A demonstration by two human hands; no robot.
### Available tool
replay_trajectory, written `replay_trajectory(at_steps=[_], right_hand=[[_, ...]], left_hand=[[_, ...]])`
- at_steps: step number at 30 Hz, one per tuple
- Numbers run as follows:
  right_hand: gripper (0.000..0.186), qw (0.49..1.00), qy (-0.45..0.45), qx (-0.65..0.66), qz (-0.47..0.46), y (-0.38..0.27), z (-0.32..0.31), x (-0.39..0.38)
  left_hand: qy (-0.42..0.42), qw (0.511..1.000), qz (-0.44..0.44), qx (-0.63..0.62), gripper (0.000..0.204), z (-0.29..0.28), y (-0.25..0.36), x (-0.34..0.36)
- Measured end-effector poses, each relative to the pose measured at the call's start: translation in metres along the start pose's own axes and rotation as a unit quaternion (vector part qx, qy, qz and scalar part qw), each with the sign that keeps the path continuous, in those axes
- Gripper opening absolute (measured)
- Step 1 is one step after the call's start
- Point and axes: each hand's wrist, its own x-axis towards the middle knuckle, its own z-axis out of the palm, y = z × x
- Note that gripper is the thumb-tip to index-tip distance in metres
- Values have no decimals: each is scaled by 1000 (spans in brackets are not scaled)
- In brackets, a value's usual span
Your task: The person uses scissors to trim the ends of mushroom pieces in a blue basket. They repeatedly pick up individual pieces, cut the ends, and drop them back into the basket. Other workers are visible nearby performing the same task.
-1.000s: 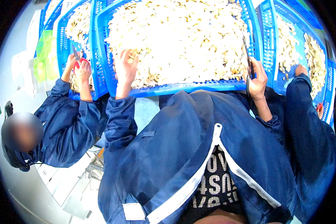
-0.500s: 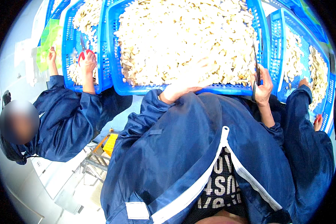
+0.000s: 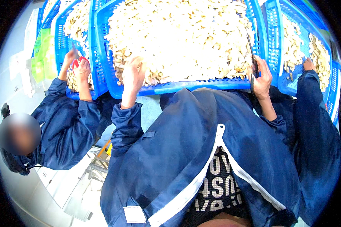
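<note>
"Pale slices [image 3: 182, 43]: where, from the left hand [image 3: 133, 73]?"

"Spread ahead and rightward in the blue basket [image 3: 170, 89], presumably for easy reach."

"Is it gripping any?"

"Half-curled at their near edge; I can't tell."

"And the right hand [image 3: 262, 78]?"

"Wrapped around dark scissors [image 3: 254, 60], blades pointing forward, probably to spare the left."

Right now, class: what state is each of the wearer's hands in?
Left hand: fingers loosely bent by the pale slices; glare hides whether it holds any.
Right hand: closed around black scissors.
</note>
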Motion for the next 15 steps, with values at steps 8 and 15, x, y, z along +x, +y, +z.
replay_trajectory(at_steps=[8,15], right_hand=[[43,1000,-2,7,-3,0,1,1],[40,1000,2,-8,-12,-2,1,1]], left_hand=[[-28,982,121,-141,23,68,83,33],[133,965,38,-224,14,65,-1,45]])
